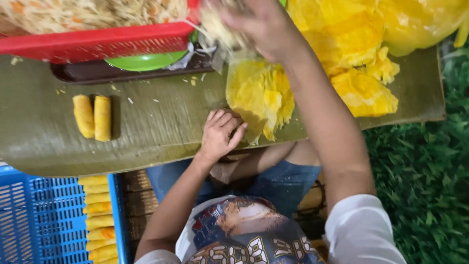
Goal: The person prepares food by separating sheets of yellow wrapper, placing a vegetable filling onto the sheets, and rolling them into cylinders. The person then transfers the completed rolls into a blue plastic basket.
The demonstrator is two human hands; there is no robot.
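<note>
My right hand (259, 24) is raised over the far side of the board, gripping a clump of pale shredded filling (217, 28). A yellow wrapper sheet (259, 95) lies spread flat on the board below it. My left hand (220, 133) rests on the board's near edge, fingers curled loosely, touching the wrapper's near corner and holding nothing. Two finished yellow rolls (93, 116) lie side by side to the left.
A red basket (97, 44) of shredded filling stands at the far left over a green plate (144, 61) and brown tray (88, 74). A heap of yellow wrappers (356, 49) fills the far right. A blue crate (34, 220) with several rolls (100, 220) sits near left. Green turf (425, 186) lies right.
</note>
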